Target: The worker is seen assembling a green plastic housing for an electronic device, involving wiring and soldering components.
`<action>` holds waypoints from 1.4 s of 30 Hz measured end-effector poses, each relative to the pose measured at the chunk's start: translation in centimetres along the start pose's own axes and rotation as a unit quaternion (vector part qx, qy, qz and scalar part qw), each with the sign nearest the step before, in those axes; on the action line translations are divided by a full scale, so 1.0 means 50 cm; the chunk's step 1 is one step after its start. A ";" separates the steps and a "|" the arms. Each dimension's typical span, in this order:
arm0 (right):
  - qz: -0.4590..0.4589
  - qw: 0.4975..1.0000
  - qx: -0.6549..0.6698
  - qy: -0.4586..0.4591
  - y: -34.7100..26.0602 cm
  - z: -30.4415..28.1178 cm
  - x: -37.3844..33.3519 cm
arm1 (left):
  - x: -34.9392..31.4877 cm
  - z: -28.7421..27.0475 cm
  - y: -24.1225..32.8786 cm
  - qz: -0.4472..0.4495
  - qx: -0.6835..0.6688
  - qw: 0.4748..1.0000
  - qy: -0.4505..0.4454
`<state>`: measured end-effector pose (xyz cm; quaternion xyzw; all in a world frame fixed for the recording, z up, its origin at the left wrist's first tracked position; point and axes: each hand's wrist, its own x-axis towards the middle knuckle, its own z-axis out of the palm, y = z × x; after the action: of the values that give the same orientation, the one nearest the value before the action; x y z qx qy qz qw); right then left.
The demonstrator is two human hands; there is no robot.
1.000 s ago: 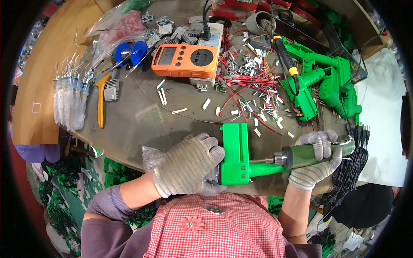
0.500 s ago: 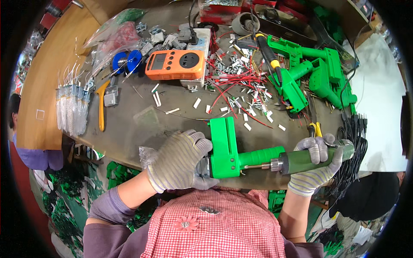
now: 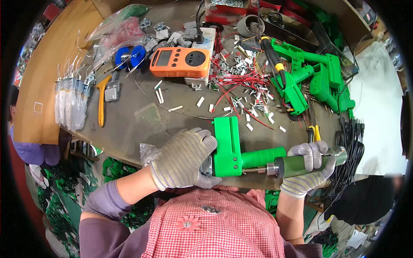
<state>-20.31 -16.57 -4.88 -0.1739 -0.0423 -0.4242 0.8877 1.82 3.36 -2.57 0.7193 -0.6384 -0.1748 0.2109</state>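
Observation:
My left hand (image 3: 183,159), in a striped work glove, is closed around the left end of a green plastic tool housing (image 3: 228,148), over a silvery piece partly hidden by the fingers. The housing's ribbed handle (image 3: 263,158) points right. In my right hand (image 3: 307,172), also gloved, lies a dark green electric screwdriver (image 3: 292,165), gripped around its body. Its bit (image 3: 253,170) points left and reaches the lower right side of the housing, just below the handle. Whether a screw sits at the tip, I cannot make out.
Loose screws, white sleeves and red wires (image 3: 241,79) spread beyond the housing. An orange meter (image 3: 180,62) stands at the back, with more green housings (image 3: 320,79) and a soldering iron (image 3: 273,58) to the right. Black cords (image 3: 349,146) hang at the right edge. Bagged parts (image 3: 71,103) lie left.
My right hand has moved slightly left with the screwdriver, its chuck now closer to the housing. The left hand keeps its hold, and the view has shifted a little.

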 end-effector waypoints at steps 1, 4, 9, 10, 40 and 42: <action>-0.006 1.000 0.004 0.021 0.004 0.007 0.001 | 0.001 0.002 -0.001 0.009 -0.006 1.000 0.008; -0.022 0.999 0.007 0.047 0.015 0.013 -0.008 | -0.003 0.002 -0.005 0.015 -0.015 1.000 0.014; -0.021 0.999 0.009 0.037 0.014 0.020 -0.008 | -0.001 0.004 -0.004 0.020 -0.018 0.999 0.031; -0.020 0.999 -0.006 0.032 0.012 0.021 -0.009 | 0.001 0.004 -0.004 0.022 -0.018 0.999 0.030; -0.153 0.204 -0.962 -0.096 -0.129 0.036 0.112 | -0.080 -0.064 -0.015 -0.048 0.027 0.998 -0.036; -0.029 0.380 -0.898 -0.222 -0.032 0.055 0.138 | -0.072 -0.060 -0.019 -0.101 -0.048 0.988 -0.104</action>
<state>-16.95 -21.65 -0.33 -0.9557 0.1631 -0.1862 0.1596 3.74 7.29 -0.58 0.7468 -0.5720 -0.2996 0.1594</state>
